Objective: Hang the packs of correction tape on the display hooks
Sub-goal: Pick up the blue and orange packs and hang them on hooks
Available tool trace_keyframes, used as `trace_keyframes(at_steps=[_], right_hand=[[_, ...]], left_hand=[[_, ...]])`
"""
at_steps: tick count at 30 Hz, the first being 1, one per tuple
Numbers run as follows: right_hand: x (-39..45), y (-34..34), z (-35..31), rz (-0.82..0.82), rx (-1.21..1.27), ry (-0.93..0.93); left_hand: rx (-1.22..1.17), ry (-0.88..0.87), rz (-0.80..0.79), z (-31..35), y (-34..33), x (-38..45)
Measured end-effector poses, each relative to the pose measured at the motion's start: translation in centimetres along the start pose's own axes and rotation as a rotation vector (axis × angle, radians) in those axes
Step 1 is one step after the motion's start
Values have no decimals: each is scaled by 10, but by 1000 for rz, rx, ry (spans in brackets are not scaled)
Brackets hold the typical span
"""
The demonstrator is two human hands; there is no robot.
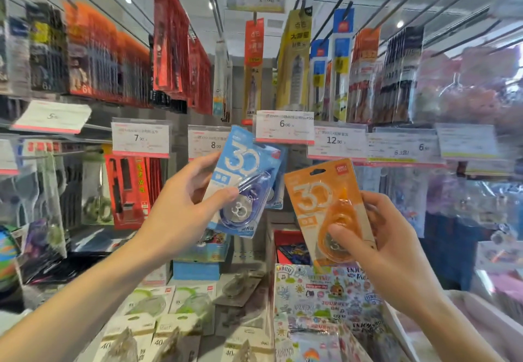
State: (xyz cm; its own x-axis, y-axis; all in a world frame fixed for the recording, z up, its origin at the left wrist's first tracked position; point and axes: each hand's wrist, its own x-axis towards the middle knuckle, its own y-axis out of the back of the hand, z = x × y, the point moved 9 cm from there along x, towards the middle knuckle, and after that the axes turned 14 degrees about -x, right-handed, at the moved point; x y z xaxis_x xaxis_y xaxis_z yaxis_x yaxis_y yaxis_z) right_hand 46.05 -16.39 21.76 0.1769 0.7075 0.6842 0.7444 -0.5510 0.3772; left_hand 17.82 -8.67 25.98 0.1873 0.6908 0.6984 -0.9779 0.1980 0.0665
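Both forearms reach up from the bottom edge toward a stationery display. Left hand (181, 206) grips a blue pack of correction tape (243, 183), thumb pressed across the front of the card, fingers curled behind; pack tilted, top leaning right, raised in front of the 8.00 price tag (208, 142). More blue packs (276, 189) show just behind it, apparently hanging below the 6.00 price tag (284, 127).

Right hand (390, 248) pinches an orange pack of correction tape (328, 208) by its lower part, thumb on the clear blister, fingers wrapped round the back edge. Pack upright with a slight lean left, hang hole at top free. The two packs are near each other, not touching.

Below: flat-lying carded packs marked 40 (158, 339), and a sticker sheet pack (325, 296) under the right hand. Above: rows of pen refill packs (294, 61) on long hooks, edges motion-blurred.
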Motion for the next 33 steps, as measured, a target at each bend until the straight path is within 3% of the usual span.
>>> trace_keyframes(at_steps=[13, 25, 33], right_hand=[[31, 8, -17, 135, 153, -11], [44, 10, -21, 109, 264, 32], [44, 11, -14, 88, 279, 28]], left_hand=[[-71, -76, 1, 9, 12, 7], [-154, 13, -44, -30, -18, 3], [-238, -40, -2, -27, -32, 7]])
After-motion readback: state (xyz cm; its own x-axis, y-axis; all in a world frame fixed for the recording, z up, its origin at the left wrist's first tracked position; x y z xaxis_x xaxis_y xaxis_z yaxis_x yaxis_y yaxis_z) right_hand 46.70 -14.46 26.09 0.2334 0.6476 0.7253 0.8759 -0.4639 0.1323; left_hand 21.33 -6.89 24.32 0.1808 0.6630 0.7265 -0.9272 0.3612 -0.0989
